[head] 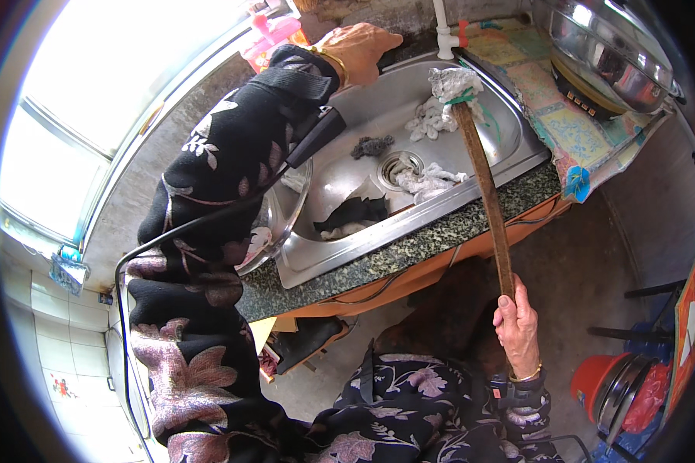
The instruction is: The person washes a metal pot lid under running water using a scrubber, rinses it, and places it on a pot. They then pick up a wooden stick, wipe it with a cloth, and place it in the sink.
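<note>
My right hand point(516, 327) is closed around the lower part of a worn flat wooden stick point(487, 185). A crumpled whitish cloth point(453, 83), tied on with green string, covers the stick's far end above the steel sink point(330, 254). My left hand point(359, 52) reaches to the sink's back edge, beside a pink plastic container point(275, 39); whether it holds something there cannot be told. Wet white cloths point(431, 180) lie by the drain point(398, 168), near a dark scouring pad point(372, 146) and a black cloth point(353, 213).
A clear bowl point(301, 214) stands at the sink's left end. Right of the sink, a steel basin point(611, 52) stands on a patterned cover point(585, 130). A white pipe point(442, 29) rises behind. A red bucket point(593, 376) is low at right.
</note>
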Available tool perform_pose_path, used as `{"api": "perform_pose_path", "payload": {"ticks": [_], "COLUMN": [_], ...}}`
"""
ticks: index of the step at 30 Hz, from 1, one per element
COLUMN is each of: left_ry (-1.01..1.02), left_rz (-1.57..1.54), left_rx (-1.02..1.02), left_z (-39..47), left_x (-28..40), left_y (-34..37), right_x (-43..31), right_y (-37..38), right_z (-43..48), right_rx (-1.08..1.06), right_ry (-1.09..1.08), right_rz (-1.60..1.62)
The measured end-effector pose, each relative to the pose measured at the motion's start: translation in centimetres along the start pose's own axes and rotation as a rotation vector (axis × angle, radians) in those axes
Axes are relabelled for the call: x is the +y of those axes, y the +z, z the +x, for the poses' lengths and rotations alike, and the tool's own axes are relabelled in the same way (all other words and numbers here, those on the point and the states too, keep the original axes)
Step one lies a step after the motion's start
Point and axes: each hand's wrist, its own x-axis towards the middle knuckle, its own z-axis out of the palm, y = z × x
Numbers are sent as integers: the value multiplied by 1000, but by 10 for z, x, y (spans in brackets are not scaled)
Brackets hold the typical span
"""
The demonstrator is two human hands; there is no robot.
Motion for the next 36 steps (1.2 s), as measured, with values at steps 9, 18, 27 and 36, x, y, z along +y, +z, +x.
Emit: {"api": "perform_pose_path", "payload": {"ticks": [9,18,27,36], "left_ry": [-131,-205,-398,-802], "left_rz": [13,20,-92,-228], "left_rx": [-159,-256,169,550], "left_z": [-6,-11,-22,-27], "left_x": [-6,-18,-79,-175], "left_y": [-17,-15,-23,-4], "right_x": [0,15,14,3], "right_y": [-2,-1,-1,-4], "right_z": [1,0,1,0], "right_rx": [2,-10,-31,-58], "right_ry": [-1,30,25,78], "right_rz": [-82,-16,21,25]}}
